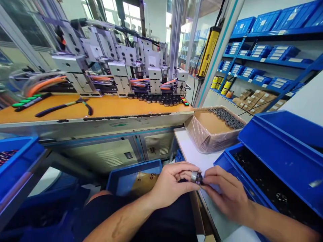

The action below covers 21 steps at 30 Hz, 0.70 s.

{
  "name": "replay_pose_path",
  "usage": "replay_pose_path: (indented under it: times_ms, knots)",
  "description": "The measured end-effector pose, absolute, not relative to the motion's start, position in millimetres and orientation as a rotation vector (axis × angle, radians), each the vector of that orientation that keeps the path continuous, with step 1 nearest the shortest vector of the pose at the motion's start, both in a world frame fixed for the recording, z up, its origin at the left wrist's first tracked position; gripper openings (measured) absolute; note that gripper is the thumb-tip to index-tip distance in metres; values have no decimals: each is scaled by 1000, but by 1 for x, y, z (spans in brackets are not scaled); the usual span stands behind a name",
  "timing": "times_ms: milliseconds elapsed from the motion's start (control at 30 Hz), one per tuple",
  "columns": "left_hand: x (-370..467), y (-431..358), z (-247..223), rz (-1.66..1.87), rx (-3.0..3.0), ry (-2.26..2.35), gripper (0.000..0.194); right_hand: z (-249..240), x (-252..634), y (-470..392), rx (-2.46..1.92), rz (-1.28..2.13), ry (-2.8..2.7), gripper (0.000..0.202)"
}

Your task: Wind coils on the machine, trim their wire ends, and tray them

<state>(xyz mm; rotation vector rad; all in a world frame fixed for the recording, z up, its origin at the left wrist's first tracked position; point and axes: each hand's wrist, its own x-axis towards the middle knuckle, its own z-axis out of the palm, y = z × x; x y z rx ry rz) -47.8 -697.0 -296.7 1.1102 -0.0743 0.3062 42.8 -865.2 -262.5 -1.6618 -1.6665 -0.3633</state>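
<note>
Left hand [173,183], right hand [227,193] — one metal cylinder [194,176] between them.

"What sort of place is seen here?"

"A factory workshop. Grey metal machine units [118,69] are mounted along an orange-topped bench [113,109], where bright orange hoses [46,84] are run and black-and-yellow-handled pliers [51,110] are laid."

"Is that borne out elsewhere?"

"Yes. Blue plastic bins [267,22] are stored on blue metal shelving [302,32], small brown cardboard boxes [259,99] are stacked low down, and small dark parts [227,117] are heaped in a plastic-wrapped cardboard carton [202,134] beside the bench."
</note>
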Motion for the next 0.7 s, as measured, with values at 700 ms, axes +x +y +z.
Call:
replay_pose_path:
  times_ms: [700]
  knots:
    - [-37, -707, -301, 207, 1113, 23, 41, -263, 59, -873, -1666, -585, -1767, 21]
